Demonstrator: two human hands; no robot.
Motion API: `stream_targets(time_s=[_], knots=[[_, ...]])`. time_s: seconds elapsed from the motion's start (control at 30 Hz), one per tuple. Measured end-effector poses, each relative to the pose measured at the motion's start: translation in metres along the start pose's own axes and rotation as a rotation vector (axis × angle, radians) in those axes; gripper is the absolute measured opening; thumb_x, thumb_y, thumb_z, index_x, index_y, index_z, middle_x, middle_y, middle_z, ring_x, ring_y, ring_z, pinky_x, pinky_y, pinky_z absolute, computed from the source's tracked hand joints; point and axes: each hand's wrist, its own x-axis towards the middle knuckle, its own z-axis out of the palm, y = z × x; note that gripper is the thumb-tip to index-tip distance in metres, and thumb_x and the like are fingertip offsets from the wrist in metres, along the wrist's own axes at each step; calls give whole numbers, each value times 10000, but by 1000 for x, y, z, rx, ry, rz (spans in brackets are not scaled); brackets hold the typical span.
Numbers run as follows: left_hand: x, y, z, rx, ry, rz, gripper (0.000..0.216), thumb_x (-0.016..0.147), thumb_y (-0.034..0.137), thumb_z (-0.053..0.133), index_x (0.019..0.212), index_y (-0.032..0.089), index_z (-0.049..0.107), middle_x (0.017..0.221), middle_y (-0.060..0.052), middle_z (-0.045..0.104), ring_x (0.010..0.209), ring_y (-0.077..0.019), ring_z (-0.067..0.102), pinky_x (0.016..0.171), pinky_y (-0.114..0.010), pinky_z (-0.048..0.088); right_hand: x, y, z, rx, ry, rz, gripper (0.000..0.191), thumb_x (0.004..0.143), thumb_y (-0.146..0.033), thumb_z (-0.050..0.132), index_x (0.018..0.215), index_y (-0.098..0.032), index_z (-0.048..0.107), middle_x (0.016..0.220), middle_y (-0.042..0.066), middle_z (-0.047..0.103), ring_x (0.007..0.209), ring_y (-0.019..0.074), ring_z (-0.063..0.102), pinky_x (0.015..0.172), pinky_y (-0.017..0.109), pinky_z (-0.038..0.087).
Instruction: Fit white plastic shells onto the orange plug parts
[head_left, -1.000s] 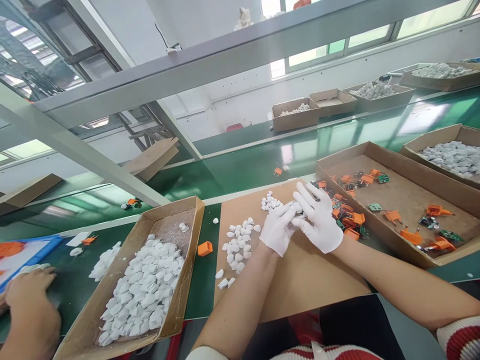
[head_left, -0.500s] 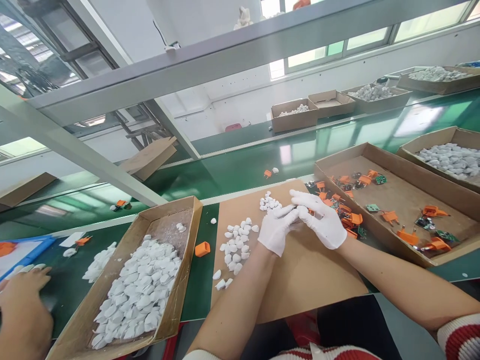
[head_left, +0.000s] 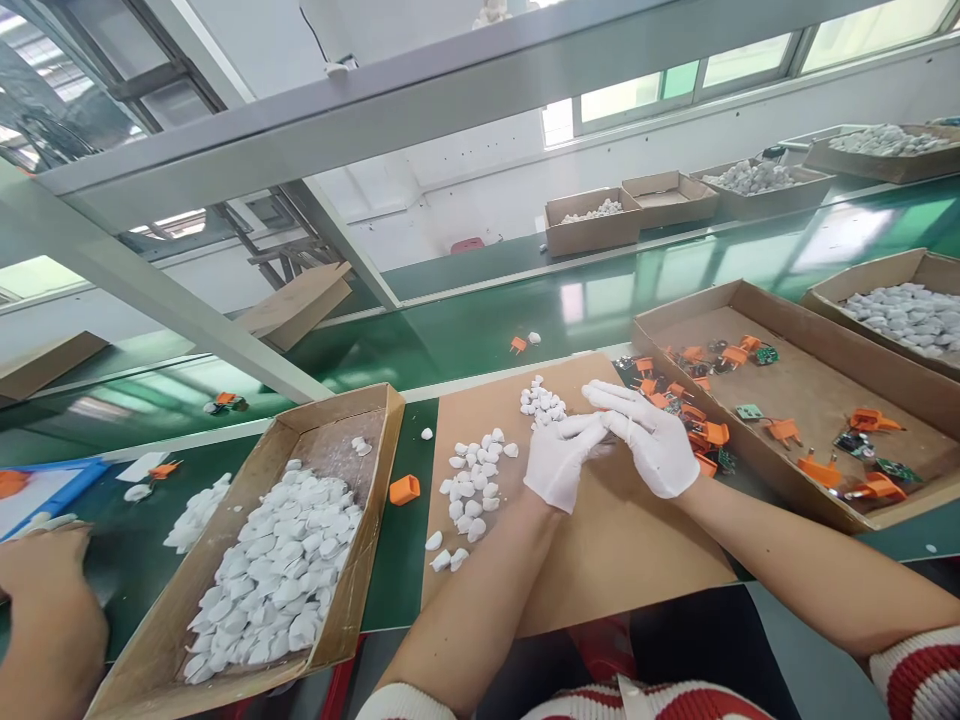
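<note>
My left hand (head_left: 561, 458) and my right hand (head_left: 646, 438), both in white gloves, meet over a brown cardboard sheet (head_left: 600, 570). Their fingertips press together, closed around something too hidden to make out. Just left of the fingers lies a small heap of white lumps (head_left: 541, 402). A looser spread of larger white lumps (head_left: 471, 487) covers the sheet's left side. Close to my right hand, orange plug housings (head_left: 694, 430) with wires and green boards are piled against a cardboard tray (head_left: 810, 380).
At left stands a cardboard tray (head_left: 384, 480) of white pieces, with an orange housing (head_left: 404, 490) beside it. A co-worker's hand (head_left: 52, 560) is at the far left by a blue-edged tray (head_left: 56, 500). Another tray of white pieces (head_left: 907, 318) sits at right. A metal beam (head_left: 337, 110) crosses above.
My hands stay together with slightly shifted fingers. The co-worker's hand at far left has moved a little. The view has shifted slightly.
</note>
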Motion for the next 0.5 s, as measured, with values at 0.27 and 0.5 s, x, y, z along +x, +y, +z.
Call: stream_targets(time_s=[0.27,0.5], knots=[[-8,25,7,-75,-47,-7,112,710,329,795,688,227,754,819,-63,657,891,-233,613,855,-375,533,14,19,-2,-497,29,-534,758,941,-677,288,1533,-210,363,1453,146,527,1370,359,416,1114,561,343],[2,13,0,-125,-103,11,248,725,424,781,744,189,705,764,-34,593,737,-159,546,698,-288,490,16,28,0,-676,-7,-515,659,941,-585,418,1502,-239,413,1485,110,509,1384,365,391,1127,581,272]])
